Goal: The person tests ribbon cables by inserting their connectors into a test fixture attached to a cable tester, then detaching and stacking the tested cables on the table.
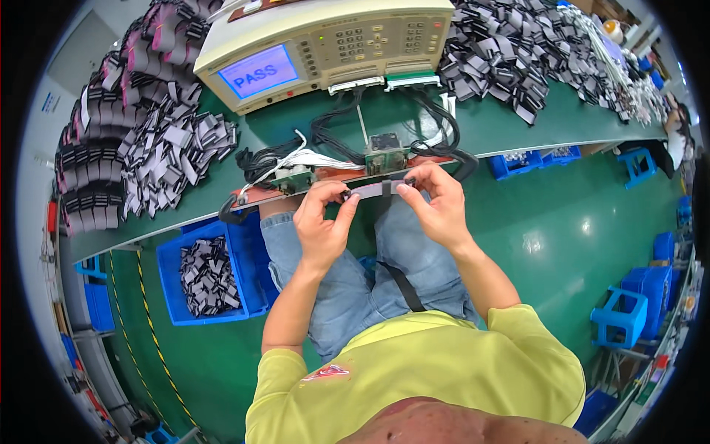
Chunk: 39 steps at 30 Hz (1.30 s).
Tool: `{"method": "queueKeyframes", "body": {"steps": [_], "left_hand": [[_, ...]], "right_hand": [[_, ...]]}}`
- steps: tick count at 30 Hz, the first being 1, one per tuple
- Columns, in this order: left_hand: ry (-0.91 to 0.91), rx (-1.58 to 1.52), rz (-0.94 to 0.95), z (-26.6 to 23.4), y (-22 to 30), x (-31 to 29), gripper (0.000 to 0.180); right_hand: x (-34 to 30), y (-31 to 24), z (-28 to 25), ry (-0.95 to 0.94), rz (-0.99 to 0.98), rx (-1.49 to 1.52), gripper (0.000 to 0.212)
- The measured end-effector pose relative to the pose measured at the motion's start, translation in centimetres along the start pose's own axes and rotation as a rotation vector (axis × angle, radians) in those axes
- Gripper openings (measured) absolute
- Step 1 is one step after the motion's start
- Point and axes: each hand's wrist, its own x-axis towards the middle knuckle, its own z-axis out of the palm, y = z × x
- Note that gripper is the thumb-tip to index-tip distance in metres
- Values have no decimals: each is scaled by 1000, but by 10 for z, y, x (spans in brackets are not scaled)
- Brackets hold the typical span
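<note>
Between my two hands a short grey flat ribbon cable is stretched just in front of the table edge, above my lap. It has dark connectors at its ends and a dark piece near its middle. My left hand pinches the connector at the left end. With thumb and fingers closed, my right hand grips the right end. Right behind the cable, a small green test board and another green board sit on a reddish strip along the edge, with black and white wires running to them.
A beige tester with a lit screen stands behind the boards. Heaps of ribbon cables lie left and right on the green table. Below left, a blue bin holds more cables. A blue stool stands right.
</note>
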Motion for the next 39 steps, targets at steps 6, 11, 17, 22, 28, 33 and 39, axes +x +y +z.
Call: {"method": "queueKeyframes", "body": {"steps": [6,11,17,22,28,33,39], "left_hand": [[-67,-50,2,3,-6,-6,30],[-55,-63,12,5,-8,-5,31],[-38,-75,11,6,-14,-6,35],[-27,-76,12,7,-12,-5,36],[-18,-55,16,8,-8,-4,34],[-39,-48,25,9,-7,-3,35],[-15,-65,-2,12,-6,-2,32]], "right_hand": [[5,-3,-6,37,-304,-352,27],[2,-6,2,114,-284,-320,25],[7,-3,2,146,-344,-357,20],[12,-3,5,176,-376,-421,17],[10,-2,7,206,-362,-434,16],[11,-1,5,220,-377,-423,15],[16,4,8,248,-376,-467,17]]}}
